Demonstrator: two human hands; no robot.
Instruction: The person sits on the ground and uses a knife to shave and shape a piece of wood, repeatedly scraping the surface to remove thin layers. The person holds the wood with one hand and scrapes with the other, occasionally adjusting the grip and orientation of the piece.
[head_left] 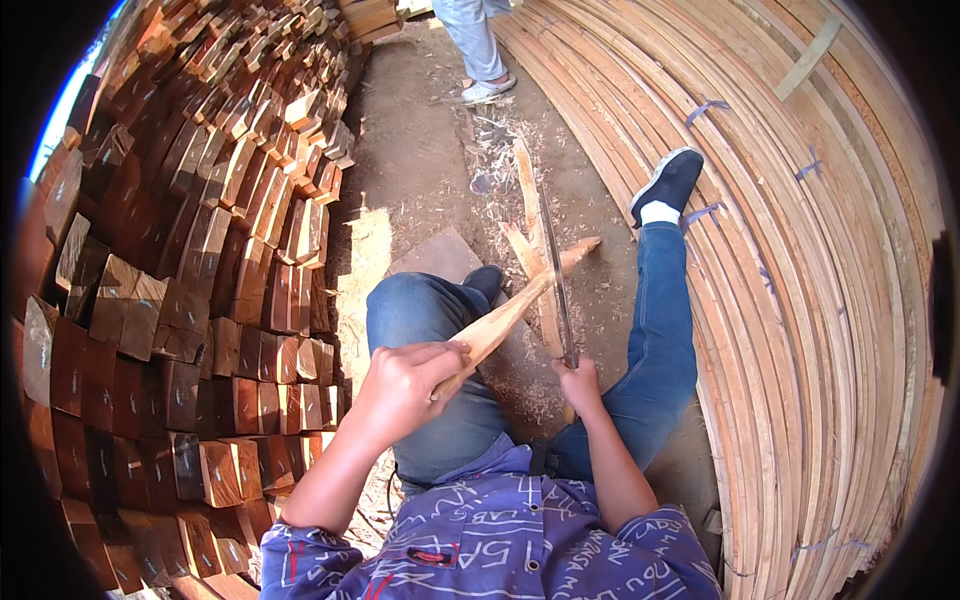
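Note:
My left hand (412, 385) is closed round the near end of a pale wooden piece (500, 322), which slants away to the upper right over my bent left knee. In my right hand (578, 385) is the grip of a long, narrow metal blade (559, 285). The blade points away from me and crosses the wooden piece near its far end; whether its edge is toothed I cannot tell. Under them a long wooden post (527, 185) lies along the ground, with a short branch-like piece (520, 250) beside it.
Stacked reddish-brown timber blocks (215, 350) rise on the left. Long pale planks (790, 330), tied with bluish strips, curve along the right under my outstretched foot (670, 185). Wood shavings (505, 135) litter the ground. Another person's leg (478, 50) stands at the far end.

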